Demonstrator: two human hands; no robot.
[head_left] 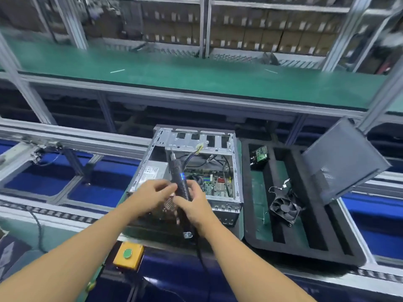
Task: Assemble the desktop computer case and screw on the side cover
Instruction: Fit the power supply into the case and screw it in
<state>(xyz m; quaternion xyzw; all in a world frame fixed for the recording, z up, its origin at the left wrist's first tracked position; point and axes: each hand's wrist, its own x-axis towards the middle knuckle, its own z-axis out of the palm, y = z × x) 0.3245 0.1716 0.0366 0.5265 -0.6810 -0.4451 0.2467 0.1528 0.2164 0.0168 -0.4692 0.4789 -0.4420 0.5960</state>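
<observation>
An open metal computer case (pixel 236 171) lies on its side on the line, its motherboard (pixel 214 182) and cables exposed. Above the case's near edge my right hand (pixel 194 205) grips a black electric screwdriver (pixel 178 177) with a blue light, its tip pointing away into the case and its cord hanging down toward me. My left hand (pixel 150 194) is right beside the driver's body, fingers curled toward it and touching it. The dark grey side cover (pixel 342 162) leans tilted against a frame post at the right.
A black foam tray (pixel 305 243) right of the case holds a black fan (pixel 284 209) and a small green circuit board (pixel 260 154). A yellow box with a green button (pixel 128 253) sits at the near edge. A green conveyor belt (pixel 196 70) runs behind.
</observation>
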